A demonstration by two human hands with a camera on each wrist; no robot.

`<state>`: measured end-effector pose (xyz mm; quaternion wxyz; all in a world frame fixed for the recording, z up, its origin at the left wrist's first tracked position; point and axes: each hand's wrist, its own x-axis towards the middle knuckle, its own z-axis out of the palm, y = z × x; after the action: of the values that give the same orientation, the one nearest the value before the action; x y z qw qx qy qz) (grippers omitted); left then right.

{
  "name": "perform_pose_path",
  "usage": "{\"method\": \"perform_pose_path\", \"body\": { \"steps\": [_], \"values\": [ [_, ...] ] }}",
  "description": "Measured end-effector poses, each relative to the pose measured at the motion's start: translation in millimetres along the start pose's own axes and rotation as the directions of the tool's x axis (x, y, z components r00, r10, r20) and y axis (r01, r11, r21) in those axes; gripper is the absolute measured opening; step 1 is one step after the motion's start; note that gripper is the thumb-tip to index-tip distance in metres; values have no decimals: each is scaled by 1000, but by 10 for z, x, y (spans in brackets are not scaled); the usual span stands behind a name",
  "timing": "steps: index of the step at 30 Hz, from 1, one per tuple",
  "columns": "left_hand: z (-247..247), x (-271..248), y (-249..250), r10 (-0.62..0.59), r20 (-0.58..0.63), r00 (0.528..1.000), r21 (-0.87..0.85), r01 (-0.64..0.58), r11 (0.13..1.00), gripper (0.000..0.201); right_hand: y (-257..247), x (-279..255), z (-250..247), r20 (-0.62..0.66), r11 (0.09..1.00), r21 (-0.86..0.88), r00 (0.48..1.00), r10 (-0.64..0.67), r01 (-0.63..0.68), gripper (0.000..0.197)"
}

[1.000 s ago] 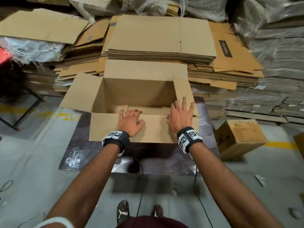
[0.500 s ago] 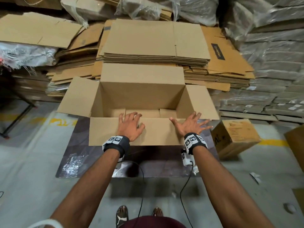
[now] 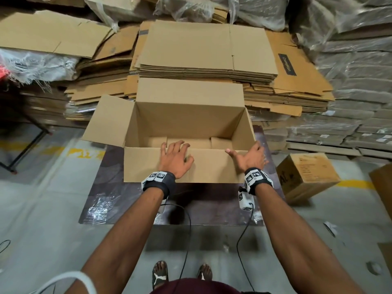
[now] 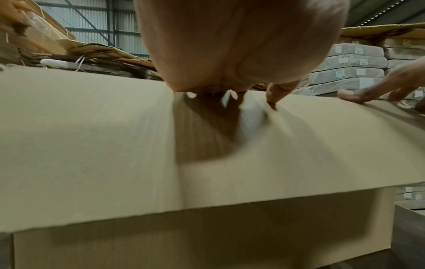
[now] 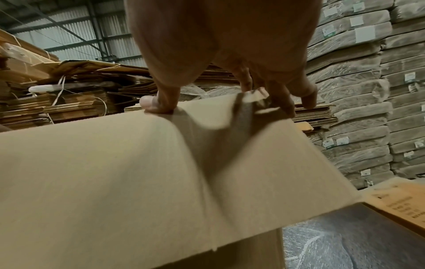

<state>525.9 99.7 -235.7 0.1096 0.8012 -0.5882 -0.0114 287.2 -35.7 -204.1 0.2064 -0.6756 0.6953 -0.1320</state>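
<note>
Step in hand: fold the near flap of the cardboard box outward and crease it flat against the front wall.

Location: the box stands upright and open on the dark, film-covered worktop, in front of a stack of flattened cartons. The left flap is splayed outward and the far flap stands up.

Procedure:
1. Apply pressure along the fold line, not at the free edge. This should give a straight crease.
2. Spread the load across the width of the flap, so that the board does not buckle between the two contact points.
3. Brace the box against sliding. It is empty and probably light.

Hand pose:
- Left hand: released and flat, palm down near the middle of the near flap. The fingers are extended to the fold line and grasp nothing.
- Right hand: released and splayed at the right front corner. The thumb lies along the fold, and the fingers drape over the corner, pressing rather than pinching.
- Both forearms reach forward and down, wrists close to the flap surface.
</note>
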Motion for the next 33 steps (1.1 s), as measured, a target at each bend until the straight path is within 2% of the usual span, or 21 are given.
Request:
{"method": "perform_pose_path", "body": {
  "steps": [3, 6, 7, 9, 11, 13, 15, 16, 17, 18, 19, 20, 21, 23, 26, 27, 29, 31, 33],
  "values": [
    [-28, 1, 8, -8, 19, 1000, -9, 8, 1000, 57, -33, -3, -23, 41, 999, -26, 999, 21, -19, 141],
    [-99, -33, -28, 11, 82, 997, -40, -8, 999, 66, -89, -181, -84, 101, 995, -96, 994, 38, -29, 135],
    [-145, -48, -46, 28, 112, 993, -62, -21, 998, 70, -93, -272, -68, 114, 994, -110, 993, -13, 26, 133],
    [-269, -103, -76, 80, 191, 978, -144, -52, 988, 83, -85, -520, 28, 148, 958, -125, 960, -239, 258, 131],
    [-389, -222, -102, 157, 227, 961, -211, -109, 971, 105, -66, -805, 188, 244, 837, -215, 857, -453, 504, 136],
    [-511, -402, -138, 241, 200, 950, -157, -212, 964, 120, -72, -1027, 303, 248, 732, -301, 791, -559, 611, 131],
    [-591, -567, -176, 302, 71, 951, -67, -298, 952, 109, -106, -1146, 301, 93, 692, -288, 738, -668, 662, 107],
    [-609, -636, -177, 314, -73, 947, -43, -317, 947, 93, -121, -1164, 282, -21, 664, -264, 684, -729, 700, 94],
    [-612, -699, -163, 304, -261, 916, -6, -316, 949, 72, -137, -1159, 261, -150, 626, -240, 609, -779, 742, 78],
    [-613, -754, -133, 278, -444, 852, 49, -287, 957, 48, -163, -1151, 229, -280, 590, -237, 527, -802, 772, 59],
    [-614, -793, -98, 244, -577, 780, 97, -231, 968, 30, -207, -1135, 193, -391, 568, -253, 454, -800, 783, 42],
    [-615, -808, -72, 204, -656, 726, 122, -165, 979, 18, -271, -1109, 154, -471, 570, -278, 408, -782, 773, 28],
    [-613, -796, -57, 161, -689, 706, 120, -108, 987, 12, -350, -1069, 115, -521, 591, -301, 390, -759, 748, 20],
    [-610, -700, -80, 83, -666, 742, 72, -46, 996, 9, -509, -953, 56, -565, 642, -333, 398, -722, 691, 12],
    [-550, -483, -197, -12, -512, 859, -6, 10, 1000, 25, -705, -730, 52, -573, 687, -329, 441, -691, 648, 16],
    [-512, -425, -244, -57, -440, 896, -41, 43, 998, 33, -753, -659, 63, -555, 706, -323, 478, -680, 630, 21],
    [-419, -343, -352, -144, -305, 941, -86, 123, 989, 48, -806, -551, 114, -474, 751, -318, 588, -655, 579, 33],
    [-297, -308, -461, -219, -206, 954, -130, 196, 972, 55, -771, -494, 224, -333, 778, -290, 704, -627, 557, 45],
    [-159, -321, -552, -280, -139, 950, -182, 253, 950, 58, -608, -517, 394, -174, 792, -248, 779, -603, 558, 62]
  ]
}}
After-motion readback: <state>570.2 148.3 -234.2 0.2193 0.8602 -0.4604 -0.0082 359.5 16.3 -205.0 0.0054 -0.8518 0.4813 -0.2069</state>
